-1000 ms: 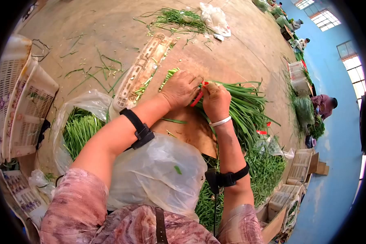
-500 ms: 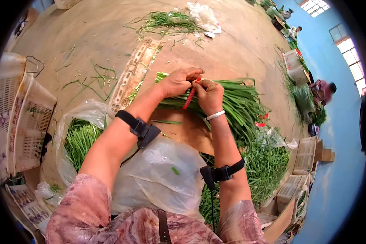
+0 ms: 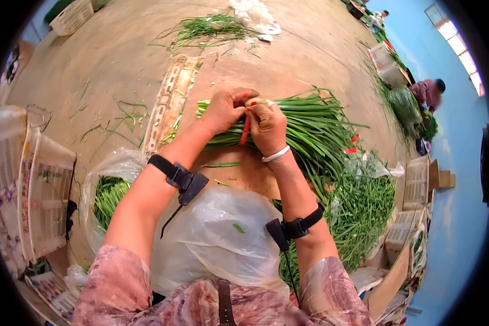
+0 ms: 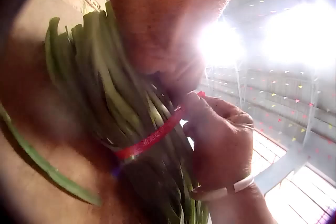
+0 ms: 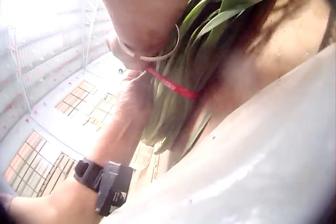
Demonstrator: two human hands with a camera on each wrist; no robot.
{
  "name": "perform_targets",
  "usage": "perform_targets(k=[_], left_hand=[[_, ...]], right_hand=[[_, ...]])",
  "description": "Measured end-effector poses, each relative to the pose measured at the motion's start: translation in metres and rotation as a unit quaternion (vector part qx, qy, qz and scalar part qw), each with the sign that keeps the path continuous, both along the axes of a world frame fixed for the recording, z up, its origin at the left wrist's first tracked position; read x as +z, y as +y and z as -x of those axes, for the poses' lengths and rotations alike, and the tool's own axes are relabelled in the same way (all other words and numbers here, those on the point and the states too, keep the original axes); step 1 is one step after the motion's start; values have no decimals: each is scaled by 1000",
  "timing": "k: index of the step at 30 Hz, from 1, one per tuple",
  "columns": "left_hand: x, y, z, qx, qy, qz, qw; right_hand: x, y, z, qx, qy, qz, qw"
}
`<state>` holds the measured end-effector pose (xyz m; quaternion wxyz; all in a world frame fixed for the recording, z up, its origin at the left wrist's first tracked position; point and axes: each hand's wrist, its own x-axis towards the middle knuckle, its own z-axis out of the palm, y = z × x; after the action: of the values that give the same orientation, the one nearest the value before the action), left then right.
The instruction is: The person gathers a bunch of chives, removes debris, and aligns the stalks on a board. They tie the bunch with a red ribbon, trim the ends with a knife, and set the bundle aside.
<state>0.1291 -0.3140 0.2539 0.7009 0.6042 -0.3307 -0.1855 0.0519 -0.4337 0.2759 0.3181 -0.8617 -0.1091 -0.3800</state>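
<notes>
A bundle of long green stalks lies on a brown board, pale cut ends to the left, leaves spreading right. Round it runs a red printed band, drawn up to the fingers on top. The left hand lies over the stalks left of the band, its thumb and fingertips at the band's upper end. Just right of it, the right hand, with a white bracelet at the wrist, pinches the red band's end; this pinch also shows in the left wrist view. Fingertips of both hands meet or nearly meet.
Loose greens heap at the right, and a plastic bag of stalks stands at the left. Plastic sheeting covers the lap. White crates stand far left; a long perforated strip lies beyond the left arm.
The head view has shifted, so the scene sits differently. Both hands stay at the band; the left fingers have bent in closer to the right fingertips, and the band stands more upright.
</notes>
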Motion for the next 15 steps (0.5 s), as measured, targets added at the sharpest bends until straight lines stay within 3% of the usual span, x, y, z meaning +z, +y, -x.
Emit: perform_targets(k=[3, 5, 10, 15], left_hand=[[0, -2, 1, 44, -43, -24, 998], [-3, -3, 4, 85, 13, 14, 996], [-6, 1, 0, 76, 74, 103, 989], [-6, 6, 4, 127, 106, 131, 978]], right_hand=[[5, 3, 9, -11, -11, 25, 1000], [15, 8, 14, -58, -12, 79, 995], [16, 18, 7, -62, 8, 178, 982], [10, 12, 1, -28, 14, 63, 998]])
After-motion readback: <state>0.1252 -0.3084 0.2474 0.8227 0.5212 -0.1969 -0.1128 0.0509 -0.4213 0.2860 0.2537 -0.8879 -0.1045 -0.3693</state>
